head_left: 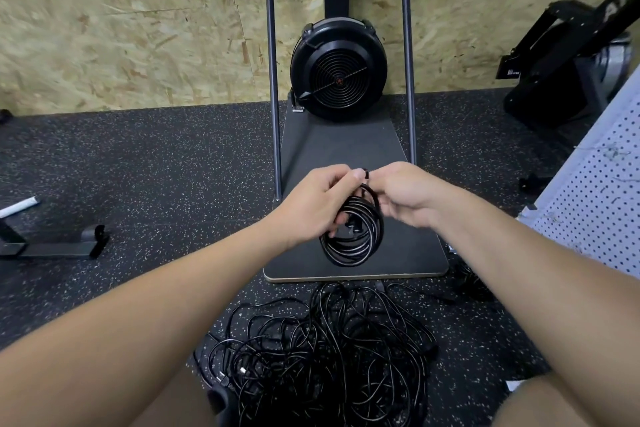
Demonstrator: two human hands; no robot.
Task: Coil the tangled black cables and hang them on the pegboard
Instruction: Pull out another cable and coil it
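A neat round coil of glossy black cable [351, 236] hangs in mid-air, above the near end of a flat dark platform board [346, 146]. The left hand [313, 204] has its grip wrapped round the coil's left side, fingers curled behind the loops. The right hand [403, 194] is clamped too, thumb and fingers pinching a small black end piece at the very top of the coil, right against the left thumb. Down below, nearer the person, a big tangled heap of thin black cables [322, 350] sprawls on the speckled black rubber floor [156, 166]. At the platform's far end stands a round black fan housing [337, 71] against the chipboard wall [121, 21]. Off at the right edge leans a white perforated pegboard [595, 201].
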